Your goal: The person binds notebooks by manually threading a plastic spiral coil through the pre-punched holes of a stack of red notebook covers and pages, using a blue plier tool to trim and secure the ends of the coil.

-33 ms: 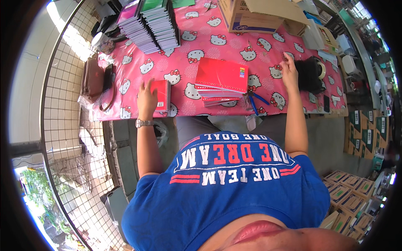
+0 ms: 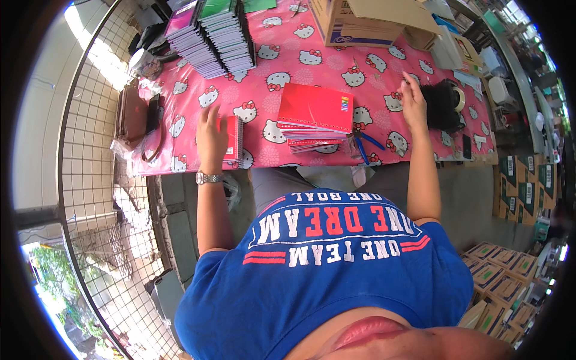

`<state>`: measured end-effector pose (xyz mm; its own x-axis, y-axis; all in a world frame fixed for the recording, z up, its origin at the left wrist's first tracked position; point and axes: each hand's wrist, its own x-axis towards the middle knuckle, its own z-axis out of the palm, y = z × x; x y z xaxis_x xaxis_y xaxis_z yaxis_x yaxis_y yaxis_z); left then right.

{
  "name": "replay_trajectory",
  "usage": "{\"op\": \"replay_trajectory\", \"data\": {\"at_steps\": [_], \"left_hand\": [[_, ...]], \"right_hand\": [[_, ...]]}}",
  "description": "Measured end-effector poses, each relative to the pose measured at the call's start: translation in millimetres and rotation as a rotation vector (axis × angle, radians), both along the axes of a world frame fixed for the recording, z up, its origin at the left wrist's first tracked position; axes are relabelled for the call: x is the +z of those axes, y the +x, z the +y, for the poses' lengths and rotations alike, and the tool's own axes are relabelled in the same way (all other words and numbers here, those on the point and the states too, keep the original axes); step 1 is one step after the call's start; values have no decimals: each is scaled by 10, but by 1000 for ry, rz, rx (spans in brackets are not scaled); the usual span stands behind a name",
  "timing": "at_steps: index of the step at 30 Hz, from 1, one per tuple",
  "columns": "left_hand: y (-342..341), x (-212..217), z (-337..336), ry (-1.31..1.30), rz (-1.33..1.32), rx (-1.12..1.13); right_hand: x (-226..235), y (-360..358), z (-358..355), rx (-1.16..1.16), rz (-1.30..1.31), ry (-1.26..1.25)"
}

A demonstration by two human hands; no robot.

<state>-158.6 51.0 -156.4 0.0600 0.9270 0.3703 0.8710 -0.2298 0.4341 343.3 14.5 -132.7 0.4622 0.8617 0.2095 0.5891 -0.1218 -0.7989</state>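
My left hand (image 2: 212, 135) is open, its fingers stretched out over the left side of a red spiral notebook (image 2: 234, 141) at the table's near edge. Whether it touches the cover cannot be made out. Right of it lies an uneven stack of red-covered books (image 2: 315, 108), with a row of punched holes along the near edge of the top cover. Blue-handled pliers (image 2: 362, 146) rest against the stack's right side. My right hand (image 2: 414, 107) is raised, fingers apart, and nothing shows in it. Beside it sits a black, fuzzy-looking heap (image 2: 438, 105).
Tall stacks of spiral notebooks (image 2: 225, 45) stand at the back left. A cardboard box (image 2: 360, 24) is at the back right. A brown bag (image 2: 131, 114) and a cup (image 2: 144, 63) line the left edge. A tape roll (image 2: 459, 99) and a phone (image 2: 467, 146) lie at right.
My left hand has straightened its fingers and shifted slightly up over the notebook's left side. My right hand's fingers have moved slightly. The whole view has shifted a little.
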Motion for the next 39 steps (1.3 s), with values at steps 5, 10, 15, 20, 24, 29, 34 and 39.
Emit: {"op": "replay_trajectory", "data": {"at_steps": [5, 10, 15, 20, 24, 29, 34, 39], "left_hand": [[1398, 1287, -433, 298, 81, -805], [1534, 1326, -362, 156, 385, -972], [1533, 1540, -182, 72, 239, -1025], [1675, 1595, -117, 269, 163, -835], [1846, 1461, -66, 325, 136, -774], [1900, 1418, -60, 353, 145, -733], [1877, 1449, -145, 308, 147, -739], [1952, 1455, -227, 376, 176, -715]], "right_hand": [[816, -800, -246, 409, -38, 301], [1073, -1030, -459, 578, -112, 354], [1040, -1035, -466, 616, -111, 328], [1068, -1031, -452, 612, -99, 374], [1086, -1095, -408, 499, -187, 489], [1023, -1096, -396, 449, -223, 520], [1096, -1014, -521, 563, 93, 55], [1264, -1109, -571, 582, -168, 316]]}}
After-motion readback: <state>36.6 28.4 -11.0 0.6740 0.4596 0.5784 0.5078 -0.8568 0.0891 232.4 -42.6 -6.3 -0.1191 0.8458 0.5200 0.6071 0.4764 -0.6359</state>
